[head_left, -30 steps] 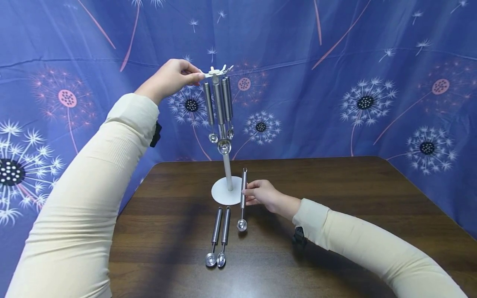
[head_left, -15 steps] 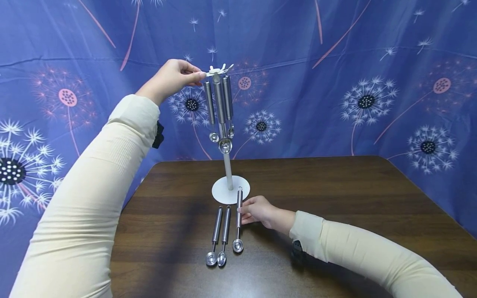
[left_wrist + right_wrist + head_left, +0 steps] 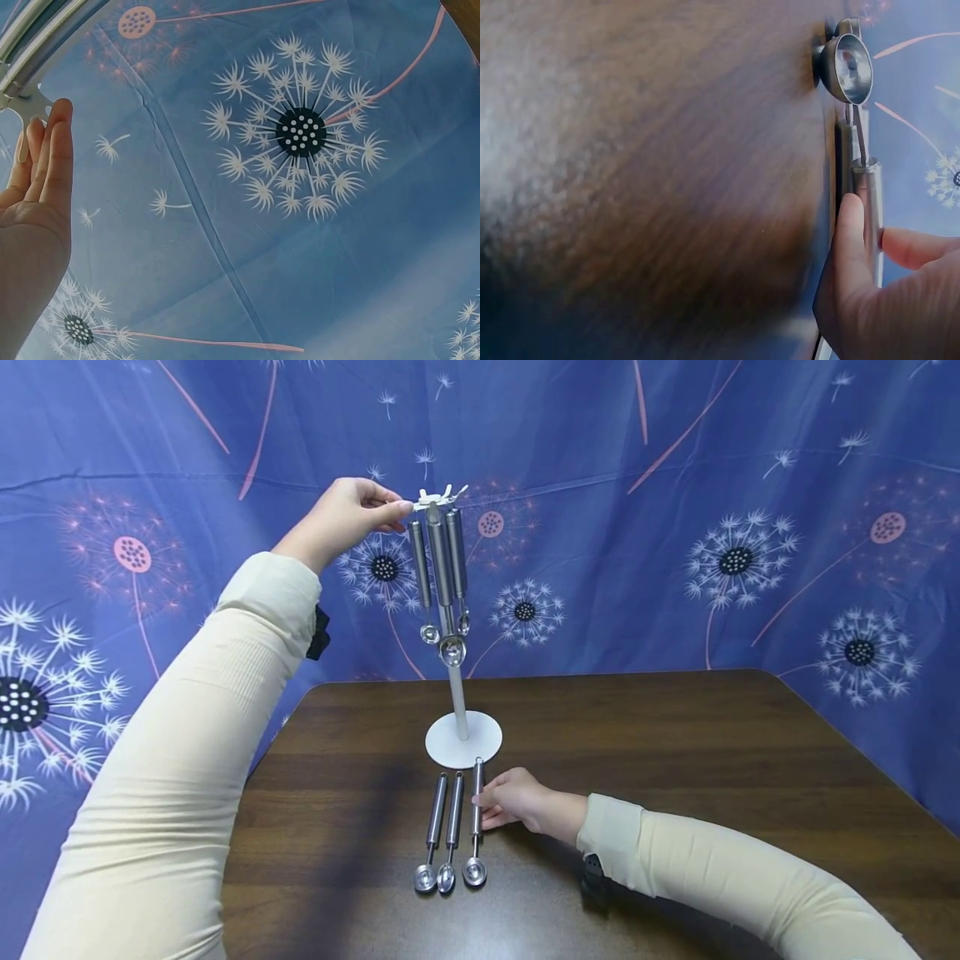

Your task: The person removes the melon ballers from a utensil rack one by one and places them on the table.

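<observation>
My right hand pinches the steel handle of a melon baller, its round bowl toward the front of the table. In the right wrist view the thumb and fingers lie on either side of that handle, below the shiny bowl. Just left of it, two similar steel scoops lie side by side, one round and one narrower. Up high, my left hand pinches an arm of a white rack's hooked top. Several steel scoops hang from that top by their handles.
The rack's round white base stands on the brown wooden table, just beyond the scoops. A blue dandelion-print cloth hangs behind the table's far edge.
My right hand has moved toward the table's front and slightly left, bringing the melon baller from beside the rack base into line with the two lying scoops. My left hand stays at the rack top.
</observation>
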`<state>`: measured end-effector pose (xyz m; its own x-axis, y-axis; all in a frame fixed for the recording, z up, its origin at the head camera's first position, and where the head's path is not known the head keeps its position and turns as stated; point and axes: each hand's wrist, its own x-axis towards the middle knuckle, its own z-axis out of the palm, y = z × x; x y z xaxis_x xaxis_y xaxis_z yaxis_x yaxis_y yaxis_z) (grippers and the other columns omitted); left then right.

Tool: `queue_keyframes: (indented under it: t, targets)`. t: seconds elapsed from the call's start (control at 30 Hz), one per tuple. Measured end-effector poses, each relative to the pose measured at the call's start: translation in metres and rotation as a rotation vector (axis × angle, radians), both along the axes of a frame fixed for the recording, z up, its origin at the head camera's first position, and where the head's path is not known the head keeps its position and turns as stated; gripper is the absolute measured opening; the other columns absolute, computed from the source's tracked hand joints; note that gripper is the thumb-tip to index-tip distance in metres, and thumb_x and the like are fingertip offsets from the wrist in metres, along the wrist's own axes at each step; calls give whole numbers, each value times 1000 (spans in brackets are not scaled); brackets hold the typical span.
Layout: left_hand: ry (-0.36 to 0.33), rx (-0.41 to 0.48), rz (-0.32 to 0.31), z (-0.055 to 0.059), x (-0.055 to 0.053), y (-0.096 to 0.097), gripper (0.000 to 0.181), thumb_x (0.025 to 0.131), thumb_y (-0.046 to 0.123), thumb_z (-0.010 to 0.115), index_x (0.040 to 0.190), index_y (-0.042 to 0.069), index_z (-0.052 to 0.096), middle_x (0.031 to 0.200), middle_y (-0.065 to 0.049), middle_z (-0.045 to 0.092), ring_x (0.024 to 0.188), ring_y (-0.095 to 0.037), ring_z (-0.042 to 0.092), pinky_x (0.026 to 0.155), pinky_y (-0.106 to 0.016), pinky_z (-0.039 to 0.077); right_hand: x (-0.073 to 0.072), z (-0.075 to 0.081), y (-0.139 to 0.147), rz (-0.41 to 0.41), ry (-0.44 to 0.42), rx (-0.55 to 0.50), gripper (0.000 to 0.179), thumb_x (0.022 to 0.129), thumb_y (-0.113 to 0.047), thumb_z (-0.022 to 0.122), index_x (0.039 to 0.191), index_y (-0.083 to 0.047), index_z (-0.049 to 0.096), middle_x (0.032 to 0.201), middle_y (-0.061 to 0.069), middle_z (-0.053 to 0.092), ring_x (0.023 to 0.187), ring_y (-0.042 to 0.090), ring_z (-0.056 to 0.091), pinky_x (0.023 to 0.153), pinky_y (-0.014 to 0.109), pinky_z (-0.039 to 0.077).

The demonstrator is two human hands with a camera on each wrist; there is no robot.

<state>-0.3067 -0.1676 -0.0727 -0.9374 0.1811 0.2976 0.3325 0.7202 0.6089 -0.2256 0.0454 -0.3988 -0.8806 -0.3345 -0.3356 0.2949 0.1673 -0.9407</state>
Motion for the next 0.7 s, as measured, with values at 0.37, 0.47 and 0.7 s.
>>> queue_keyframes:
  t: [0.37, 0.47, 0.7]
  targets:
    - [16, 47, -6, -1, -2, -1, 52, 95, 41, 59, 130, 3, 55, 106, -1, 68, 98, -10, 63, 108, -35, 42, 2, 4, -6, -27, -29, 80, 6, 84, 5, 66, 82, 5, 60, 63, 9, 60, 49, 12, 59, 55, 26, 59]
    - [20, 46, -2, -2, -2, -1, 53, 94, 42, 59, 130, 3, 55, 101, 2, 67, 98, -10, 63, 108, -34, 42, 3, 5, -8, -26, -24, 93, 7, 83, 6, 66, 81, 4, 59, 62, 9, 60, 47, 11, 58, 54, 26, 59]
    - [21, 41, 7, -3, -2, -1, 53, 95, 42, 59, 130, 3, 55, 99, 3, 67, 97, -9, 63, 107, -33, 43, 4, 4, -10, -14, -25, 113, 7, 83, 5, 67, 82, 4, 60, 60, 8, 58, 45, 11, 57, 53, 26, 59]
